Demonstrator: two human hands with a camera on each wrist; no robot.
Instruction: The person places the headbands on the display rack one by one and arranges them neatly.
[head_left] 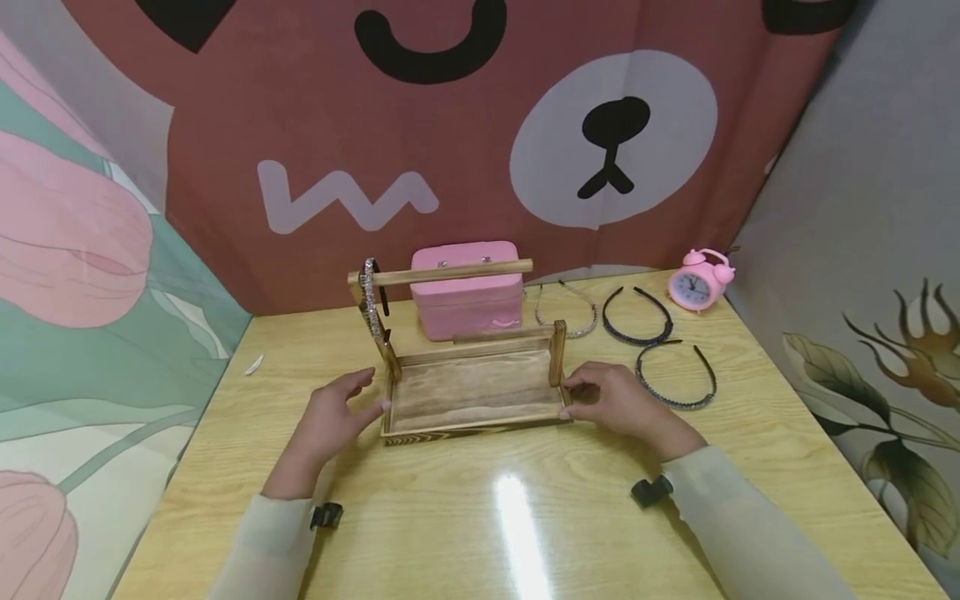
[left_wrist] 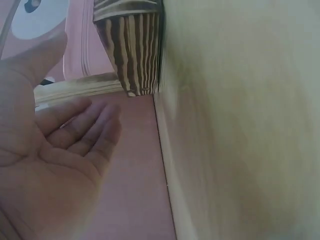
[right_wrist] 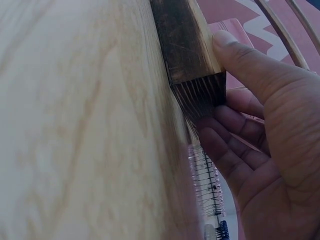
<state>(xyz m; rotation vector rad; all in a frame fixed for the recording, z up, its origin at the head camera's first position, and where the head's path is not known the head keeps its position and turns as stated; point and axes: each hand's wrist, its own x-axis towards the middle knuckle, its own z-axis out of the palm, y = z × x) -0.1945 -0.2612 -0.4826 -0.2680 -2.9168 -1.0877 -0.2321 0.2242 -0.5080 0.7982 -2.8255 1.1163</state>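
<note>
A wooden display stand (head_left: pixel 480 387), a shallow tray with uprights and a raised bar (head_left: pixel 472 271), sits mid-table. One sparkly headband (head_left: pixel 369 296) hangs over the bar's left end. My right hand (head_left: pixel 618 400) pinches the tray's right end, thumb on the rim and fingers against the corner in the right wrist view. At the other end, my left hand (head_left: pixel 333 421) holds its thumb tip by the front-left corner; its fingers are spread. In the left wrist view that hand (left_wrist: pixel 60 150) lies palm up beside the striped corner (left_wrist: pixel 132 50); whether the thumb touches wood I cannot tell.
Behind the stand is a pink case (head_left: pixel 468 304). To its right lie a light beaded headband (head_left: pixel 573 333), a dark blue headband (head_left: pixel 637 339) and a grey-blue headband (head_left: pixel 682 404). A pink alarm clock (head_left: pixel 700 283) stands back right. A small white object (head_left: pixel 254 364) lies left.
</note>
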